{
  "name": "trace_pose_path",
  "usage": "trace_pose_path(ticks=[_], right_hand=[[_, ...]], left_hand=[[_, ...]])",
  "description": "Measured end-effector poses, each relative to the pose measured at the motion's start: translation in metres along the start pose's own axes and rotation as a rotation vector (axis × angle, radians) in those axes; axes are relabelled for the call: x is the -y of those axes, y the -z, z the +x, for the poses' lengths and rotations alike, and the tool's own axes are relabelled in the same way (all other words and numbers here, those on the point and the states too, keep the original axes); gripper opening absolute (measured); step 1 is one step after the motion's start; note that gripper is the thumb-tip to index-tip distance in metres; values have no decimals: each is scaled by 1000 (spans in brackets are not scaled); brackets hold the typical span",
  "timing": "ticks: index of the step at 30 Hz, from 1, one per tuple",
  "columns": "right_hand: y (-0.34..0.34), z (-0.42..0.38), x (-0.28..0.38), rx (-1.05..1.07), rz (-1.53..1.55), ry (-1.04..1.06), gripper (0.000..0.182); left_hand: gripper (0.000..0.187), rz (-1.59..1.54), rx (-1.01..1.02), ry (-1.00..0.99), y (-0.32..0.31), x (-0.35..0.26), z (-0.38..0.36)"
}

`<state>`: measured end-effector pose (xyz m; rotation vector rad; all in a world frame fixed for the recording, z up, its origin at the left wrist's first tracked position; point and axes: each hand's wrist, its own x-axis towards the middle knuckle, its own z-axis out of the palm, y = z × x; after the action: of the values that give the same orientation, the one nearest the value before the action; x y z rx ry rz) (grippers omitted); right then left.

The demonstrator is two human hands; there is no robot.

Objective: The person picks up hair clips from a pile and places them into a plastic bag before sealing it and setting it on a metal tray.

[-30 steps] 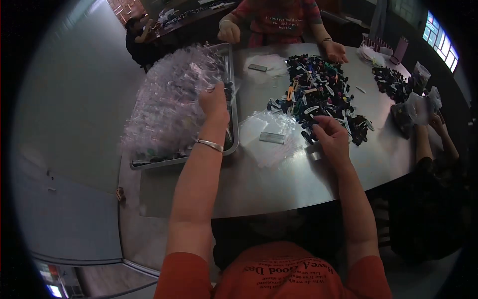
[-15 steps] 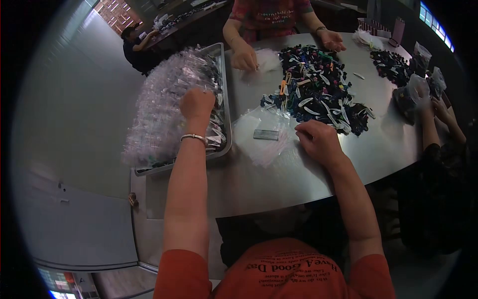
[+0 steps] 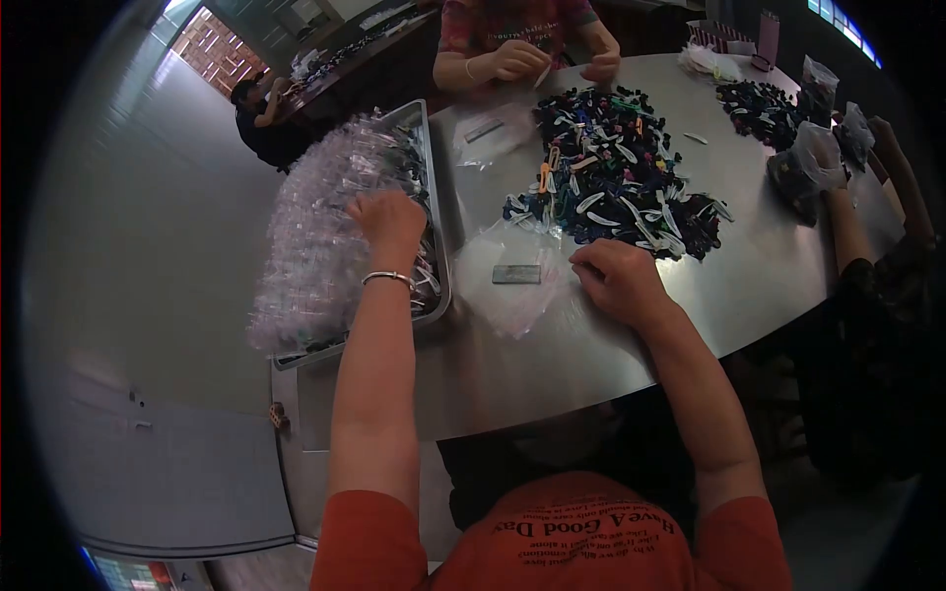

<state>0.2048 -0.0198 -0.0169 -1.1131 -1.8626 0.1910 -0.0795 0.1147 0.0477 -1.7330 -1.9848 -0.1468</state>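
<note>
My left hand [image 3: 389,225], with a bracelet at the wrist, is over the metal tray [image 3: 439,246] on the left, against a heap of clear plastic packets [image 3: 320,222]. Its fingers are bent and partly hidden, and what they hold, if anything, does not show. My right hand [image 3: 619,279] rests on the table with fingers curled and pressed together, beside the flat clear bags [image 3: 493,305]. A small rectangular block [image 3: 516,275] lies on these bags. Just beyond my right hand spreads a pile of dark and white hair clips [image 3: 611,163].
Across the metal table [image 3: 512,394] a person [image 3: 522,61] holds a thin pale item above another bag. At the right, another person's hands are by filled bags [image 3: 808,167]. A smaller dark pile [image 3: 759,113] and a pink bottle [image 3: 768,39] stand farther back.
My left hand has shifted slightly down over the packets, its fingers more loosely bent. The person opposite has drawn both hands back, uncovering a block on a bag. The view has shifted slightly.
</note>
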Motion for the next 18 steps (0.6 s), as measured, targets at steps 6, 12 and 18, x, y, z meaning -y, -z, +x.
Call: trace_pose_path(ticks=[6, 12, 18], right_hand=[[0, 0, -2, -51, -16, -8, 6], [-5, 0, 4, 53, 43, -65, 9], [-29, 12, 15, 143, -65, 79, 21]], left_hand=[[35, 97, 51, -84, 8, -4, -8], [54, 99, 90, 5, 55, -4, -18], [16, -292, -539, -653, 66, -23, -68]])
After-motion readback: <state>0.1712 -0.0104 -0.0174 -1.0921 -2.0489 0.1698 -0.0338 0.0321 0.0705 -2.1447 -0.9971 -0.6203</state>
